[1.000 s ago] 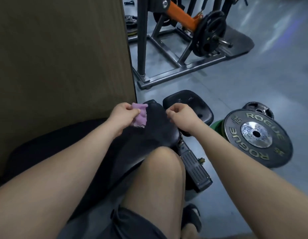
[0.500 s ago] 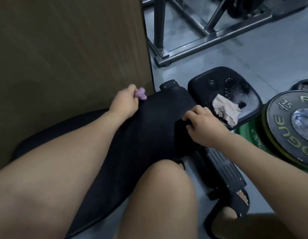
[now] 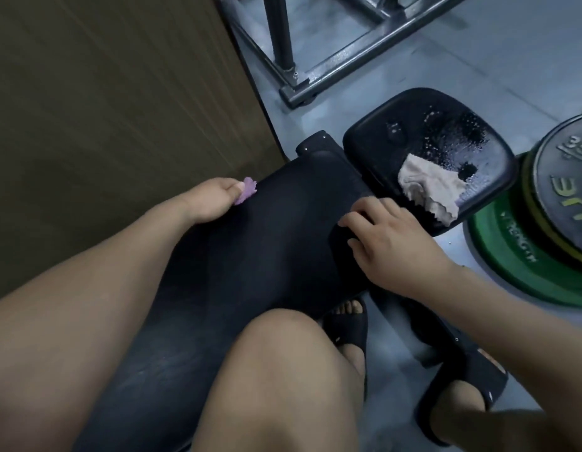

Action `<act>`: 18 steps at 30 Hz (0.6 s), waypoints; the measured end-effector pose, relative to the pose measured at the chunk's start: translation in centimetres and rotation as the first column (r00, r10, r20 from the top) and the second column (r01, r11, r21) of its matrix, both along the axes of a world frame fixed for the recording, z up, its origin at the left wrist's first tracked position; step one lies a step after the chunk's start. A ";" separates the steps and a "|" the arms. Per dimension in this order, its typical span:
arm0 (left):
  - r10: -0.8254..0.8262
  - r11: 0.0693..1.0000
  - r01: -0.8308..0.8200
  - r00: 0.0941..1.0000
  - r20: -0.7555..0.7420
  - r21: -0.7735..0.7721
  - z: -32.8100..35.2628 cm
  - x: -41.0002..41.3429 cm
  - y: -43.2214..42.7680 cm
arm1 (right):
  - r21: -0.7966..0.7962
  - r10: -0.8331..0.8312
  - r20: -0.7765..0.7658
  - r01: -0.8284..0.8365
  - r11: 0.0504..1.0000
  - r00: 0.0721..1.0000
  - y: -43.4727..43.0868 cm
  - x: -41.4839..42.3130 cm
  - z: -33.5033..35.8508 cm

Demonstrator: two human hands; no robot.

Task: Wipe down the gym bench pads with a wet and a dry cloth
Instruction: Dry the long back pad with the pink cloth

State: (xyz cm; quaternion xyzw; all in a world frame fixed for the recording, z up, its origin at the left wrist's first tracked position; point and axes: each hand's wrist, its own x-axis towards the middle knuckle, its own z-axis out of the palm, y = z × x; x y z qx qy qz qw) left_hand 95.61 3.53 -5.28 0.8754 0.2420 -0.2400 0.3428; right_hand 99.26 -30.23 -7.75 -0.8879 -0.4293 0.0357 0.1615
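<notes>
Black vinyl is covering the long bench pad (image 3: 250, 256), which is running from the lower left up towards the middle of the view, its surface showing dull streaks and a faint sheen. The left hand (image 3: 211, 200) is gripping a small purple cloth (image 3: 247, 190), bunched in its curled fingers and pressing against the pad's left edge near the far end. The right hand (image 3: 390, 243) is resting on the pad's right edge with loosely bent fingers, holding nothing.

Just beyond the long pad, the separate seat pad (image 3: 413, 132) is glistening with scattered water droplets. A crumpled beige cloth (image 3: 426, 187) is lying on its near side, apart from both hands.

A brown wooden panel (image 3: 120, 109) is standing close along the bench's left side. A grey smooth floor (image 3: 498, 60) is spreading across the right and the top, and a grey steel machine frame (image 3: 348, 57) is sitting on it at the top. To the right, a black weight plate (image 3: 563, 190) is lying on top of a green weight plate (image 3: 511, 256), just beside the seat pad.

A bare knee (image 3: 283, 370) is pressing against the bench's near right side, and two feet in black sandals (image 3: 348, 327) are standing on the floor below the right hand.
</notes>
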 end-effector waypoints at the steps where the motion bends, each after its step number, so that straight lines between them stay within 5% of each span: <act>1: 0.038 0.999 -0.038 0.999 -0.016 -0.025 -0.4 0.4 0.0 | 0.005 0.012 -0.002 -0.012 1.000 1.000 -0.4 -0.1 -0.2; 5: 0.075 0.997 -0.072 0.993 0.086 -0.040 -1.5 4.5 -3.2 | 0.031 0.056 -0.048 -0.054 0.998 0.997 -1.4 -0.1 -1.0; 12: -0.197 0.977 0.179 0.966 0.166 0.113 -1.5 6.3 -5.8 | 0.082 0.131 -0.080 -0.125 0.989 0.988 -1.6 1.2 -0.8; 18: -0.015 1.000 0.014 0.993 0.116 0.005 -2.1 6.1 -4.4 | 0.099 0.118 -0.086 -0.109 0.989 0.989 -2.7 0.6 -1.4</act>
